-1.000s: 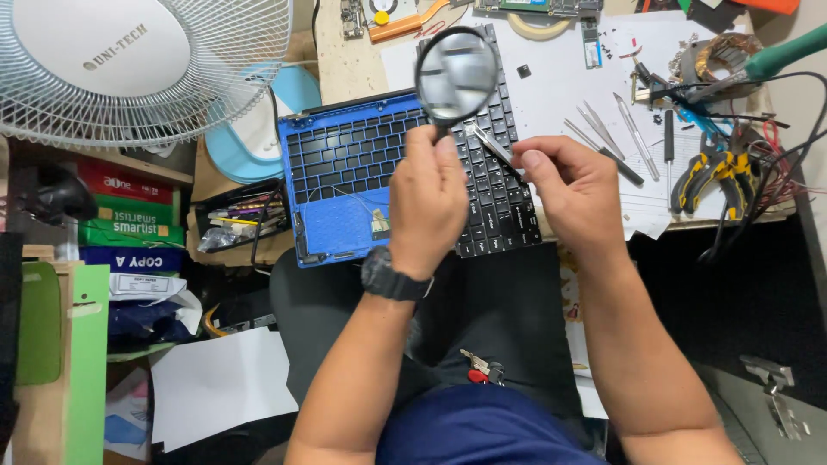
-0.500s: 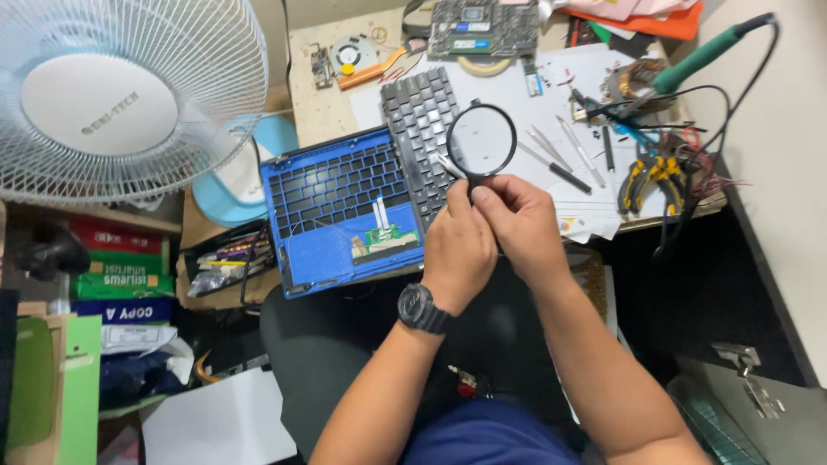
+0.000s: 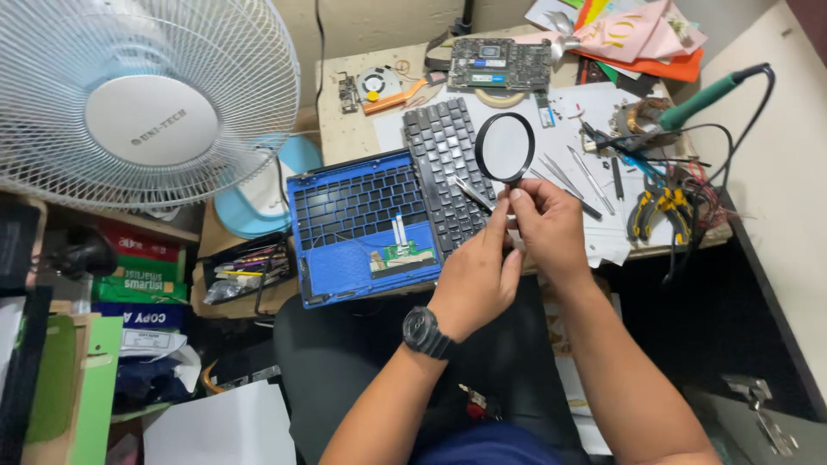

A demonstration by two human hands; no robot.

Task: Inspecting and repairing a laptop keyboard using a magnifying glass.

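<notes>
With our right hand (image 3: 551, 228) pinching the magnifying glass (image 3: 505, 148) over the loose black keyboard (image 3: 446, 172) and our left hand (image 3: 472, 280) gripping a thin metal tool (image 3: 472, 193), we judge a slip could scratch keys or lens.

A round black-rimmed magnifying glass (image 3: 505, 147) is held upright by its short handle, its lens hanging above the right edge of the black keyboard (image 3: 448, 172). Slim metal tweezers (image 3: 472, 193) slant across that keyboard, just below the lens.
</notes>
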